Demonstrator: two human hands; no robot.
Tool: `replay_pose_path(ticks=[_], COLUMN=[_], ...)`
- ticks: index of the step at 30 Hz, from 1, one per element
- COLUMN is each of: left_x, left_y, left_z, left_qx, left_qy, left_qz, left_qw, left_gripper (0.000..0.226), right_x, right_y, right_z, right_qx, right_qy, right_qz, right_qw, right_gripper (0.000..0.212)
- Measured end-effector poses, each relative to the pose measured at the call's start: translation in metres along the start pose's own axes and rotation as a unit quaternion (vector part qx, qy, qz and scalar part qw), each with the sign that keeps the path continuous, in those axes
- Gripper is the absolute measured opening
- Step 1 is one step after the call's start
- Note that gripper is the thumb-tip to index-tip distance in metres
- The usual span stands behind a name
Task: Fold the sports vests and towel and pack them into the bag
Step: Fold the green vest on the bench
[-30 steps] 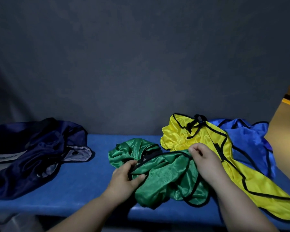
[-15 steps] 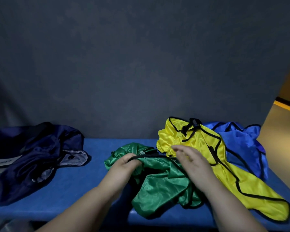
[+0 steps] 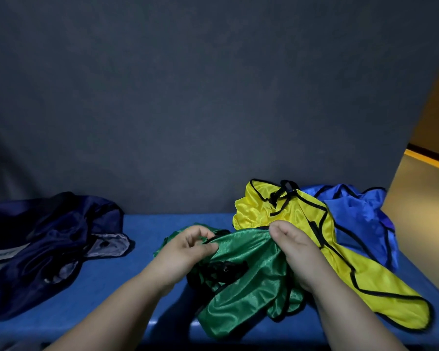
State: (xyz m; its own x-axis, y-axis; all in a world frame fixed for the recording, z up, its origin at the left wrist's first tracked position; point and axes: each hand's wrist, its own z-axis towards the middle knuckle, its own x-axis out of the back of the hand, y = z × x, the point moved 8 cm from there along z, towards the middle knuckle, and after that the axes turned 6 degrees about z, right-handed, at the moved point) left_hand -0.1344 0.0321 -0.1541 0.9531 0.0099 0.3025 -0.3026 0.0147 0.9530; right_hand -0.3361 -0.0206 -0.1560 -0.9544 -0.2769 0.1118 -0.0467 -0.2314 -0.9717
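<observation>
Green cloth lies nearest: the green vest [image 3: 241,295] is crumpled on the front of the blue bench [image 3: 147,224], and its lower part reaches over the front edge. The left hand [image 3: 188,247] pinches the vest's black-trimmed upper edge between thumb and curled fingers. The right hand [image 3: 292,247] grips the same edge further right, with fingers curled round the cloth. Just behind lies the yellow vest [image 3: 365,282], touching the green one. The blue vest [image 3: 357,219] lies behind it, at the right end. The dark bag [image 3: 48,244] lies slack at the left end, well apart. A grey wall [image 3: 213,97] stands behind.
</observation>
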Motion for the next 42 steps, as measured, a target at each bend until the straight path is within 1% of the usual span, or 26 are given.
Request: replay_pose_path(ticks=[1,2,3,4,5,7,8,10,12,13,14,15,16,17,19,21,24,27,29,31,32,33,36,39,40,42], left_x=[-0.002,-0.005,-0.006,-0.008,-0.009,-0.013,-0.015,-0.021,-0.027,-0.029,-0.031,-0.033,-0.034,-0.034,-0.032,-0.028,-0.015,-0.001,0.008,0.018,0.024,0.030,0.044,0.055,0.059,0.068], left_y=[0.000,0.001,0.003,0.005,0.007,0.011,0.013,0.017,0.018,0.021,0.023,0.023,0.023,0.022,0.022,0.016,0.002,-0.012,-0.019,-0.023,-0.024,-0.024,-0.020,-0.001,0.008,0.024], left_z=[0.000,0.000,-0.001,-0.002,-0.003,-0.003,-0.003,-0.003,0.001,0.001,0.001,0.002,0.003,0.005,0.005,0.008,0.013,0.018,0.020,0.021,0.022,0.024,0.027,0.032,0.033,0.038], left_qx=[-0.003,-0.004,-0.005,-0.008,-0.011,-0.012,-0.011,-0.009,-0.014,-0.019,-0.022,-0.023,-0.025,-0.029,-0.032,-0.037,-0.030,-0.009,0.000,0.004,0.005,0.004,0.005,-0.035,-0.047,-0.062], left_qy=[-0.009,-0.016,-0.016,-0.015,-0.011,-0.007,-0.008,-0.016,-0.029,-0.037,-0.043,-0.047,-0.049,-0.045,-0.032,-0.017,0.024,0.060,0.079,0.103,0.117,0.130,0.155,0.181,0.196,0.232], left_qz=[0.005,0.007,0.007,0.000,-0.011,-0.035,-0.040,-0.037,-0.034,-0.029,-0.023,-0.017,-0.014,-0.009,0.015,0.068,0.135,0.172,0.199,0.221,0.221,0.211,0.170,0.107,0.100,0.130], left_qw=[1.000,1.000,1.000,1.000,1.000,0.999,0.999,0.999,0.999,0.999,0.999,0.998,0.998,0.999,0.999,0.997,0.990,0.983,0.977,0.970,0.968,0.969,0.973,0.977,0.974,0.962], left_gripper=[0.015,0.016,0.019,0.021,0.022,0.023,0.022,0.022,0.024,0.025,0.024,0.023,0.020,0.015,0.004,0.002,0.010,0.018,0.019,0.019,0.018,0.016,0.013,0.015,0.015,0.015], right_x=[0.000,0.001,0.000,0.001,0.000,0.002,0.002,-0.004,-0.013,-0.017,-0.020,-0.021,-0.021,-0.020,-0.016,-0.010,-0.004,0.006,0.012,0.019,0.021,0.022,0.026,0.032,0.032,0.033], right_y=[-0.001,0.001,0.000,0.000,-0.003,-0.005,-0.004,-0.007,-0.007,-0.004,0.000,0.000,-0.002,-0.005,-0.008,-0.005,0.002,0.010,0.012,0.015,0.015,0.015,0.010,0.010,0.010,0.010], right_z=[-0.001,-0.001,-0.002,-0.002,-0.003,-0.005,-0.005,-0.009,-0.012,-0.013,-0.013,-0.013,-0.012,-0.012,-0.011,-0.011,-0.009,-0.008,-0.007,-0.006,-0.006,-0.004,-0.003,-0.003,-0.003,-0.002], right_qx=[-0.013,-0.020,-0.020,-0.009,-0.002,0.002,0.003,0.010,0.001,-0.011,-0.020,-0.026,-0.021,-0.020,-0.017,-0.036,-0.066,-0.106,-0.115,-0.115,-0.113,-0.108,-0.087,-0.074,-0.074,-0.075], right_qy=[0.008,0.010,0.007,0.002,-0.006,-0.008,-0.010,-0.040,-0.076,-0.086,-0.093,-0.091,-0.079,-0.070,-0.051,-0.034,-0.002,0.051,0.071,0.103,0.106,0.104,0.106,0.120,0.122,0.121], right_qz=[0.043,0.076,0.085,0.062,0.019,-0.035,-0.039,-0.025,-0.038,-0.059,-0.080,-0.094,-0.098,-0.086,-0.039,0.044,0.140,0.227,0.261,0.297,0.319,0.339,0.355,0.369,0.374,0.372], right_qw=[0.999,0.997,0.996,0.998,1.000,0.999,0.999,0.999,0.996,0.994,0.992,0.991,0.992,0.994,0.998,0.998,0.988,0.967,0.956,0.942,0.935,0.929,0.925,0.918,0.917,0.917], right_gripper=[0.033,0.042,0.047,0.047,0.037,0.007,0.007,0.029,0.051,0.055,0.052,0.041,0.023,0.006,0.015,0.018,0.016,0.016,0.025,0.046,0.053,0.054,0.047,0.040,0.041,0.039])
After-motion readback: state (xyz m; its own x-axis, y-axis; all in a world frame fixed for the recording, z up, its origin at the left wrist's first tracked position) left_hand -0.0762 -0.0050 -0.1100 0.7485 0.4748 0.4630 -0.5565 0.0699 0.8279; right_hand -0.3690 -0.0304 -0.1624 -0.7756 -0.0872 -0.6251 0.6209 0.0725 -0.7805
